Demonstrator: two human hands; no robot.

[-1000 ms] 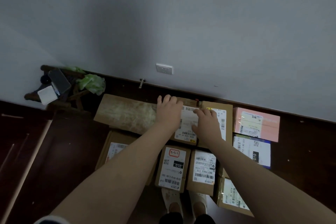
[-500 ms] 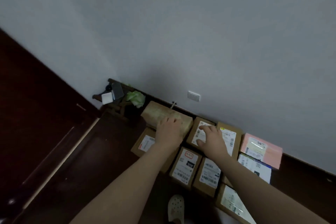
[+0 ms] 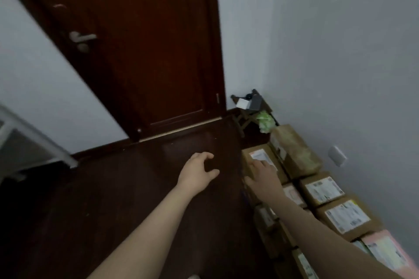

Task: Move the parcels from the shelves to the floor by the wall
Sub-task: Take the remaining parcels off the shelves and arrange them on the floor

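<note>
Left hand (image 3: 197, 172) has come off the long parcel (image 3: 294, 152). It now hangs over bare floor (image 3: 113, 199), fingers loosely curled, holding nothing. Door (image 3: 147, 52) stands beyond it. Right hand (image 3: 264, 179) has shifted onto the labelled box (image 3: 258, 154) on the floor, fingers straight and lying across the label; blur hides whether they press. Hands apart, neither gripping. Long parcel sits just beyond and right of the right hand. Other parcels (image 3: 347, 217) lie on the floor right of that hand, packed side by side in rows along the wall (image 3: 340, 52). Stool (image 3: 247, 118) sits in the corner beyond the long parcel. Socket (image 3: 337, 156) sits low on the wall, right of the long parcel.
</note>
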